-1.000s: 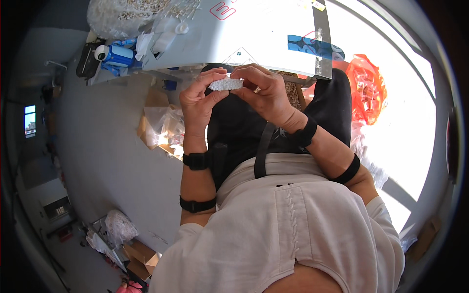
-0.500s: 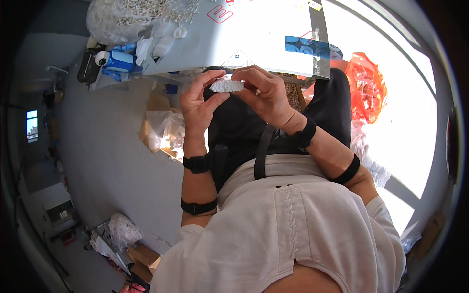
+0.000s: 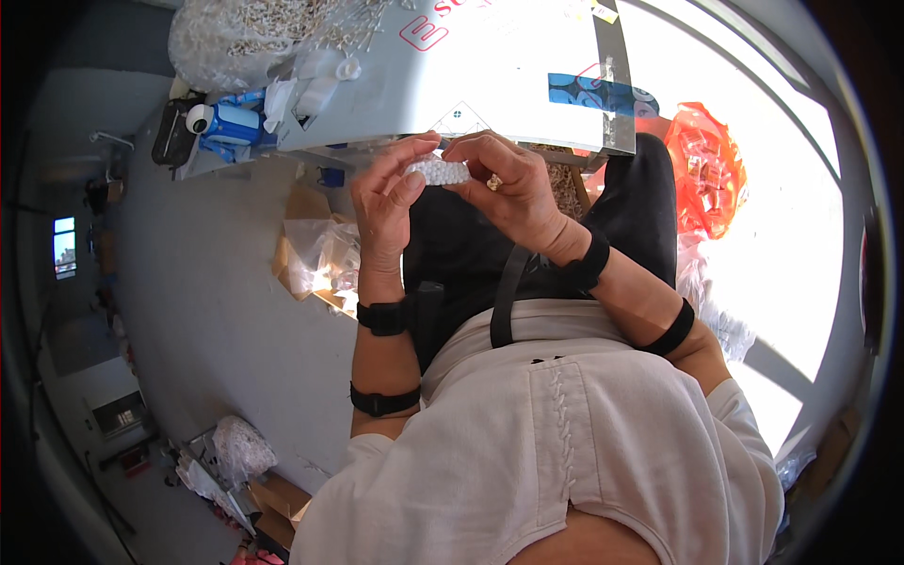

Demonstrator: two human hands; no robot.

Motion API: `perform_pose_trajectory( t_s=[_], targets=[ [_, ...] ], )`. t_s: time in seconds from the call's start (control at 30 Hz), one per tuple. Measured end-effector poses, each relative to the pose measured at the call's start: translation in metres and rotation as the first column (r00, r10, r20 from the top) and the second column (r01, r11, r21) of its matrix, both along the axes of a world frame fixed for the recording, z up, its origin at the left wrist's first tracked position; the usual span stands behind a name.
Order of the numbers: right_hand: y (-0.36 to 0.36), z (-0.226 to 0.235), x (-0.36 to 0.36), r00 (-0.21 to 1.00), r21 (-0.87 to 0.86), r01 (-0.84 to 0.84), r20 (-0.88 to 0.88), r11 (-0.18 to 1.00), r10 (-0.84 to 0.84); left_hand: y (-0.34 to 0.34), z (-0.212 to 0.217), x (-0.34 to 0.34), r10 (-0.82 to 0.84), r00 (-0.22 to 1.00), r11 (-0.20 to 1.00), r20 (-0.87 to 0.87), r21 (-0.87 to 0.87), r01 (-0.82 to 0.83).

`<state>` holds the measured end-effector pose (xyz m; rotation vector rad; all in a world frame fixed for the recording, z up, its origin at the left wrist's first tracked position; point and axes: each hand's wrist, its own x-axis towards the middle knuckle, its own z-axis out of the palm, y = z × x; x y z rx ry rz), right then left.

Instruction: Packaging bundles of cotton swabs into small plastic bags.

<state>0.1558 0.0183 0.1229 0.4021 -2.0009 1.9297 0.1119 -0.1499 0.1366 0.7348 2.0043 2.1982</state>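
A tight bundle of cotton swabs point(image 3: 441, 172), white tips packed side by side, is held between my two hands just off the table's near edge. My left hand point(image 3: 388, 193) grips its left end with thumb and fingers. On the other side, the bent fingers and thumb of my right hand point(image 3: 513, 188) close on the bundle's right end. A small gold-coloured piece point(image 3: 494, 182) shows at my right fingers; I cannot tell whether it is a ring. The far side of the bundle is hidden by my fingers.
Ahead is a white-topped table point(image 3: 508, 66). On its left lie a clear bag of swabs point(image 3: 235, 47), loose swabs point(image 3: 356, 24), a blue-and-white object point(image 3: 231, 122) and a black case point(image 3: 172, 130). An orange plastic bag point(image 3: 702, 169) is at right; an open carton point(image 3: 301, 245) stands left of my legs.
My left thumb has shifted up onto the bundle's front and the bundle has dropped slightly. The gold-coloured piece at my right fingers has come into view.
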Motion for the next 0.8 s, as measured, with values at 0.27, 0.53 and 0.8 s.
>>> perform_pose_trajectory(
  t_s=[0.27,0.53,0.8],
  targets=[
    [0.0,-0.0003,-0.0004,1.0,-0.034,-0.017,0.012,0.999,0.017,0.0051,0.0013,0.0004,-0.015,1.0,0.999,0.017,0.032,0.015],
    [0.0002,-0.0063,-0.0027,1.0,-0.082,0.006,0.006,0.997,-0.005,0.0043,0.0004,-0.0036,-0.003,1.0,0.999,0.029,0.04,0.001],
    [0.0019,-0.0086,-0.0031,0.992,-0.124,0.031,0.123,0.992,-0.016,0.0088,0.0023,0.0005,-0.037,0.999,0.996,-0.023,0.082,0.039]
  ],
)
